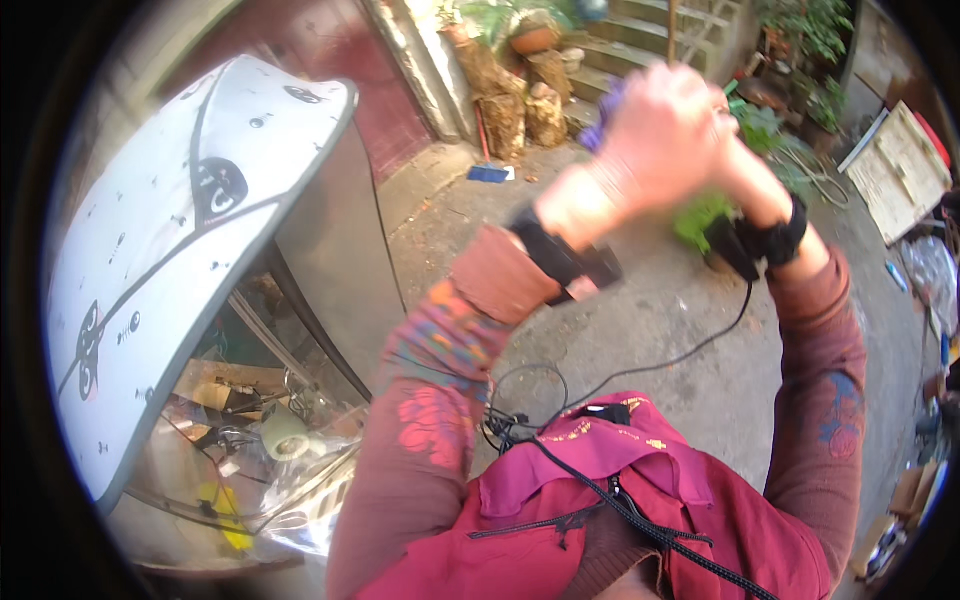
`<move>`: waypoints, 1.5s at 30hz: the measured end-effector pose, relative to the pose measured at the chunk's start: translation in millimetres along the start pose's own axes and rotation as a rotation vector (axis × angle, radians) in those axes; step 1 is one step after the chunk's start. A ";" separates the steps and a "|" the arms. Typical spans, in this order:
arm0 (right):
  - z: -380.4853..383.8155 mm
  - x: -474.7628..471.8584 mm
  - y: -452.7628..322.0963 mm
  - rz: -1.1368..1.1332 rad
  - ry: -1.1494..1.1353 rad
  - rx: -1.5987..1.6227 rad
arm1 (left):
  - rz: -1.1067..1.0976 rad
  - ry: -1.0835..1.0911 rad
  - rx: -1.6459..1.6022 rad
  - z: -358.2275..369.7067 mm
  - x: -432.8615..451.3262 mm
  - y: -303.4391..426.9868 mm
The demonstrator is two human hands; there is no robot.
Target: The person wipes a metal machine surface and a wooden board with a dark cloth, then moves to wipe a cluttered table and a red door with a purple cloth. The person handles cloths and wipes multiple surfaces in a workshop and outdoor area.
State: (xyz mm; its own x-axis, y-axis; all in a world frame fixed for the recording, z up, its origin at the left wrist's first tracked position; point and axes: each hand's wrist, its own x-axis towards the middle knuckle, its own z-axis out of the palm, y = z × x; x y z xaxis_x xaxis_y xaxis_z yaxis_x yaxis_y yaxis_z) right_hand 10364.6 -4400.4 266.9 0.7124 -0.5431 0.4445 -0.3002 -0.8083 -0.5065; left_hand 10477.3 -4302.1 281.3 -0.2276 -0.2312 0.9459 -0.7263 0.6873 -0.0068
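Both my hands are raised together in front of me, blurred by motion. My left hand [656, 131] has its back to the camera, its fingers bent near my right hand [731, 146]; the two overlap or touch. A purple item [600, 120], perhaps cloth, shows just beyond my left hand. A thin wooden pole [673, 30] rises behind the hands; whether either hand grips it cannot be seen. Black straps with small devices circle both wrists, and a black cable [675, 362] hangs from the right one.
At left a white patterned canopy [157, 187] covers a vehicle or cart with clutter inside. Beyond are log stumps [501, 112], a blue broom [487, 174], concrete steps [634, 37] and plants [806, 30]. A white panel [900, 172] leans at right. Cable coils lie on the concrete ground.
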 end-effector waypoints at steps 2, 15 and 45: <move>56.1 12.6 68.8 0.184 -0.063 0.149 | -0.185 -0.144 0.029 38.8 -56.4 -28.1; 380.1 173.4 348.3 0.426 -0.457 0.457 | -0.660 -0.732 0.104 136.2 -242.5 -376.4; 861.2 803.9 380.2 0.065 -0.738 0.621 | -1.250 -0.858 0.399 -120.8 -397.5 -1060.5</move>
State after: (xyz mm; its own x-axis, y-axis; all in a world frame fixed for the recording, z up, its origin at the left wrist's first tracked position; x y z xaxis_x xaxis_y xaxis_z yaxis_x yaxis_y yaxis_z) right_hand 11369.4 -4948.5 -204.7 0.9890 -0.1321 -0.0670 -0.1153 -0.4024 -0.9082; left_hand 11416.4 -4855.9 -48.3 0.4409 -0.8966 -0.0413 -0.8162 -0.4197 0.3972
